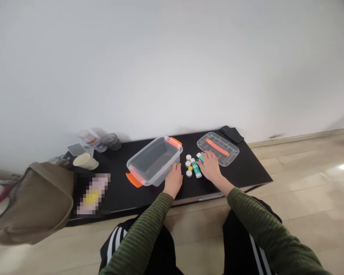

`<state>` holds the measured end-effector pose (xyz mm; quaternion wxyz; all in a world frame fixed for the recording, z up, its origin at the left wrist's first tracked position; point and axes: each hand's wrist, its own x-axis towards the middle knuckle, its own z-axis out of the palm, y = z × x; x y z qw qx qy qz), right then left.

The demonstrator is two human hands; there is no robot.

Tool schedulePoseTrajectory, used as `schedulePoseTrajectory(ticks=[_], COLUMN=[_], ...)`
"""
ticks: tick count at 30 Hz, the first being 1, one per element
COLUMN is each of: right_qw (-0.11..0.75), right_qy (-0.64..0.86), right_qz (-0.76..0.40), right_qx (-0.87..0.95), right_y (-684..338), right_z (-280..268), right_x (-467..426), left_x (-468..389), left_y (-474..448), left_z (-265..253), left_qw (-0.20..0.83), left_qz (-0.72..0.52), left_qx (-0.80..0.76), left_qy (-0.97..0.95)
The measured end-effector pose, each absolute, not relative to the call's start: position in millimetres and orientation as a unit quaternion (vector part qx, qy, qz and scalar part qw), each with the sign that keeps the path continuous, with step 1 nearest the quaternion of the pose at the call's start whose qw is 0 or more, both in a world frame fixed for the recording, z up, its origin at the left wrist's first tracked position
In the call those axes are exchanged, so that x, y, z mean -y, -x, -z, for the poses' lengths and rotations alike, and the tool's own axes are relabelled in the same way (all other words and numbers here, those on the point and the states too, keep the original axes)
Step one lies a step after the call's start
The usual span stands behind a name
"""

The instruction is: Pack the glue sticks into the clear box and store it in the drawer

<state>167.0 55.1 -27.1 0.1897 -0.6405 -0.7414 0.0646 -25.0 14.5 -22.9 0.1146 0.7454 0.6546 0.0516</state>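
A clear plastic box (157, 162) with orange latches stands lidless on the black table, and nothing shows inside it. My left hand (173, 180) rests against its near right wall, fingers slightly apart and holding nothing. Farther right, my right hand (211, 167) has its fingers closed on a green-and-white glue stick (200, 157), partly covered by the hand. Beside it lies a second glue stick (196, 169). Several small round tubs with white lids (188, 164) and one yellow-topped tub (190, 168) sit between my hands.
The box's clear lid (226, 157) with an orange handle lies at the right, near a black keypad-like object (232, 134). On the left are a paper cup (86, 162), a white bottle (93, 140), a dark glass (111, 141), a blurred-out packet (93, 194) and a brown bag (40, 206).
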Motion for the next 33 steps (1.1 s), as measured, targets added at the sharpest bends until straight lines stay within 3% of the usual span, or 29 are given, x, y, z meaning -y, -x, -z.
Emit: schedulePoseTrajectory(ticks=[6,8,12,14,16,19,26,30,33], right_qw=[0.18,0.122,0.043,0.086,0.162,0.212,0.191,0.195,0.161], right_qy=[0.507,0.457,0.315,0.246,0.222,0.28,0.424,0.547,0.654], right_qz=[-0.188,-0.28,-0.536,-0.635,-0.697,-0.739,-0.716,-0.569,-0.36], right_qx=[0.821,0.835,0.782,0.727,0.663,0.575,0.52,0.582,0.645], right_y=[-178,-185,-198,-201,-199,-191,-184,-195,-200], right_z=[-1,-10,-29,-36,-36,-25,-5,-9,-10], right_x=[-36,-24,-4,-1,-4,-16,-35,-37,-39], left_x=[0,10,25,25,19,4,-20,-26,-26], left_y=[29,32,35,32,29,23,11,13,13], left_z=[-3,-14,-39,-48,-51,-48,-33,-25,-15], left_qw=[0.181,0.287,0.609,0.704,0.737,0.739,0.72,0.634,0.458], left_qz=[-0.01,-0.029,-0.085,-0.158,-0.245,-0.308,-0.285,-0.313,-0.284], left_qx=[-0.662,-0.606,-0.392,-0.318,-0.305,-0.354,-0.421,-0.499,-0.607], left_qy=[-0.728,-0.741,-0.684,-0.615,-0.551,-0.483,-0.472,-0.502,-0.584])
